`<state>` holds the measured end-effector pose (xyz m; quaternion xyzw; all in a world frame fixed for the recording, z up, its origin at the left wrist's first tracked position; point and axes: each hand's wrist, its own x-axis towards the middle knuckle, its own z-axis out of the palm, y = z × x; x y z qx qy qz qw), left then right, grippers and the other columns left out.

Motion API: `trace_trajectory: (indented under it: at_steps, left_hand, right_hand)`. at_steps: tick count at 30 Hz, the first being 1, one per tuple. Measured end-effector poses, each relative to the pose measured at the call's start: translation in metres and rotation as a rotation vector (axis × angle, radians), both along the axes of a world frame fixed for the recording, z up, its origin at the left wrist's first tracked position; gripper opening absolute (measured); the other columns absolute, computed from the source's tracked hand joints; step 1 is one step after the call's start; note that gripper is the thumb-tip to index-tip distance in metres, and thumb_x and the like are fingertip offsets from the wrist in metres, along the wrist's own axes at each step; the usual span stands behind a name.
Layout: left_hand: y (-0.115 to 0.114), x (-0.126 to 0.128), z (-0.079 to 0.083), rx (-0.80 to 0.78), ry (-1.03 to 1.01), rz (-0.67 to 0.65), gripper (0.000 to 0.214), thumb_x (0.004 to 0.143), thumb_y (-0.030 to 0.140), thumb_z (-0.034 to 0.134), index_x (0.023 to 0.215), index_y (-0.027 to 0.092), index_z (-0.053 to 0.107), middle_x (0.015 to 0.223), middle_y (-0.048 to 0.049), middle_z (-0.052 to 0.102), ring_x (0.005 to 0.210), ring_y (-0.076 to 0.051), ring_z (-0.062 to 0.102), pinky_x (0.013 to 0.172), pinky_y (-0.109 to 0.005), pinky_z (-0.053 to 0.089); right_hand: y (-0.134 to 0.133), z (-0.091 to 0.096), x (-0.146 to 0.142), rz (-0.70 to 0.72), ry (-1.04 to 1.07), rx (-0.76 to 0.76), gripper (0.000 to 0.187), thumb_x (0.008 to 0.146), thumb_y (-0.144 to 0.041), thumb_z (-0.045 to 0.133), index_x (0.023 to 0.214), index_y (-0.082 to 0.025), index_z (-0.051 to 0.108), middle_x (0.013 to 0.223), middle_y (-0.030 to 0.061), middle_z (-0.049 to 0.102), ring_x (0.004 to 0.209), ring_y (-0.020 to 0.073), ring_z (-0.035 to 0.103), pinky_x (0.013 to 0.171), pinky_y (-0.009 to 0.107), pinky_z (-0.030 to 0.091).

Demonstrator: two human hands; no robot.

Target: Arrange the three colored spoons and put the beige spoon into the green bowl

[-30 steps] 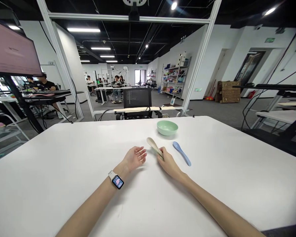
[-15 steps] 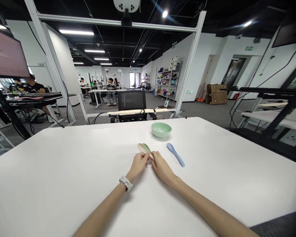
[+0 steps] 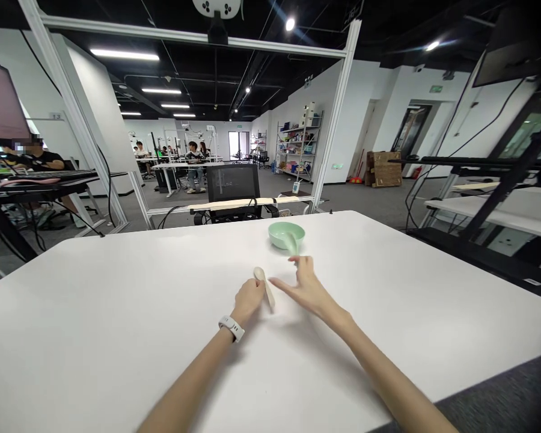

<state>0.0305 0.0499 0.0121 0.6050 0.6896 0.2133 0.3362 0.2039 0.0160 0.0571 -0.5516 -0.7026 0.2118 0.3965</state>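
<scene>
Clutching a cream spoon [image 3: 267,293] in closed left hand [image 3: 247,299], keeping right hand [image 3: 309,291] open and empty (fingers spread) near a green spoon [image 3: 291,243] leaning in a mint bowl [image 3: 278,239].

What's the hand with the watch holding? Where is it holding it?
The left hand holds a cream spoon by its handle, just below the scoop. The right hand holds nothing.
</scene>
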Motion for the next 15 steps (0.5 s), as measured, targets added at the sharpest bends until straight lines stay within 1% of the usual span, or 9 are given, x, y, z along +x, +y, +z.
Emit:
trace_trajectory:
  at_steps: [2,3,6,7,8,10,12,14,15]
  left_hand:
    - [-0.003,0.005,0.004,0.009,0.078,0.017,0.042,0.102,0.044,0.041,0.106,0.018,0.072,0.118,-0.0122,0.077,0.111,-0.028,0.07,0.095,-0.041,0.051]
    - [-0.005,0.007,0.005,0.017,0.113,0.022,0.043,0.101,0.042,0.037,0.103,0.019,0.073,0.117,-0.0127,0.078,0.112,-0.029,0.07,0.093,-0.038,0.049]
    - [-0.008,0.013,0.01,0.033,0.2,0.017,0.041,0.099,0.04,0.037,0.102,0.02,0.073,0.121,-0.013,0.079,0.115,-0.029,0.071,0.089,-0.035,0.046]
    - [-0.009,0.014,0.011,0.038,0.223,0.012,0.042,0.099,0.04,0.037,0.102,0.02,0.073,0.122,-0.0132,0.079,0.115,-0.028,0.071,0.089,-0.035,0.046]
    - [-0.01,0.015,0.012,0.042,0.244,0.006,0.043,0.1,0.04,0.036,0.103,0.019,0.073,0.122,-0.0136,0.079,0.115,-0.028,0.071,0.089,-0.035,0.046]
    - [-0.012,0.016,0.015,0.052,0.277,-0.003,0.045,0.1,0.039,0.033,0.104,0.019,0.074,0.123,-0.0146,0.078,0.115,-0.029,0.071,0.089,-0.035,0.046]
    - [-0.013,0.017,0.016,0.062,0.299,-0.006,0.047,0.101,0.038,0.032,0.105,0.017,0.074,0.122,-0.0158,0.079,0.114,-0.029,0.072,0.089,-0.036,0.045]
    - [-0.014,0.018,0.017,0.073,0.311,-0.007,0.049,0.101,0.038,0.031,0.105,0.017,0.075,0.12,-0.0162,0.079,0.113,-0.029,0.072,0.088,-0.036,0.045]
    - [-0.014,0.018,0.017,0.078,0.313,-0.005,0.049,0.101,0.037,0.031,0.105,0.017,0.075,0.119,-0.0162,0.079,0.112,-0.029,0.072,0.087,-0.036,0.045]
  right_hand:
    - [-0.023,0.02,0.008,-0.017,0.154,0.113,0.066,0.079,-0.071,0.073,0.12,-0.025,0.048,0.113,0.0068,0.049,0.084,0.0207,0.056,0.081,0.042,0.053]
    - [-0.038,0.029,0.011,0.01,0.236,0.19,0.065,0.08,-0.072,0.072,0.121,-0.027,0.048,0.107,0.0047,0.049,0.082,0.0201,0.054,0.079,0.041,0.052]
    - [-0.086,0.057,0.015,0.127,0.506,0.5,0.067,0.074,-0.075,0.076,0.119,-0.032,0.05,0.095,0.0013,0.047,0.077,0.0204,0.05,0.071,0.039,0.048]
    - [-0.1,0.066,0.014,0.137,0.593,0.591,0.063,0.073,-0.074,0.077,0.115,-0.034,0.053,0.095,0.0016,0.047,0.073,0.02,0.048,0.067,0.038,0.046]
    - [-0.112,0.074,0.012,0.146,0.663,0.641,0.058,0.073,-0.073,0.078,0.111,-0.035,0.056,0.095,0.0021,0.047,0.071,0.0201,0.047,0.064,0.039,0.045]
    - [-0.128,0.088,0.008,0.163,0.785,0.7,0.046,0.074,-0.067,0.079,0.106,-0.038,0.062,0.097,0.003,0.047,0.066,0.0196,0.045,0.058,0.039,0.042]
    - [-0.137,0.097,0.007,0.175,0.85,0.718,0.031,0.082,-0.059,0.075,0.105,-0.041,0.067,0.1,0.0038,0.048,0.062,0.0192,0.043,0.054,0.039,0.041]
    - [-0.141,0.102,0.009,0.139,0.79,0.732,0.015,0.096,-0.052,0.06,0.107,-0.046,0.068,0.103,0.0044,0.05,0.059,0.0193,0.041,0.051,0.04,0.039]
    - [-0.141,0.103,0.01,0.119,0.701,0.722,0.02,0.102,-0.049,0.048,0.111,-0.05,0.066,0.106,0.0046,0.051,0.06,0.02,0.042,0.051,0.04,0.039]
